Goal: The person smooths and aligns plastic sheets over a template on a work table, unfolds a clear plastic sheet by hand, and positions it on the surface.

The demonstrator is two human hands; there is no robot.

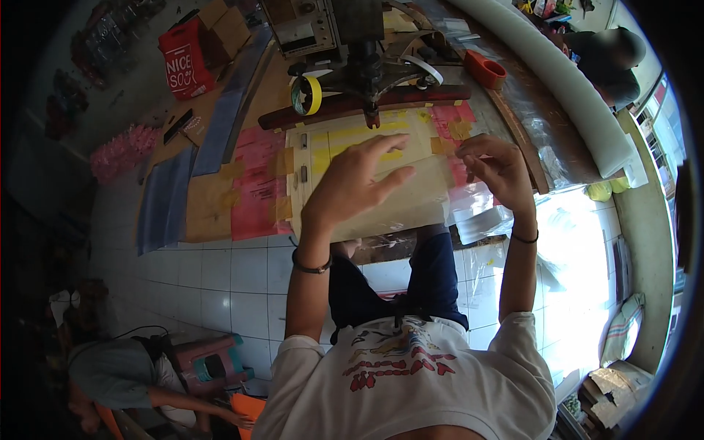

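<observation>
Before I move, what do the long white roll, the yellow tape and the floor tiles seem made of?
The long white roll looks like matte foam, from its thick, smooth, rounded bulk. The yellow tape has an even colour; plastic or paper, I can't tell. The floor tiles seem glazed ceramic: shiny squares with thin dark joints.

**Pale sheet [418,196] spread on the worktable [198,209]**

We see one broad beige sheet lying flat at the table's near side, its surface slightly wrinkled. We find yellow bands [320,152] showing across its far part, and pink patches [258,187] beside its left and right edges.
</observation>
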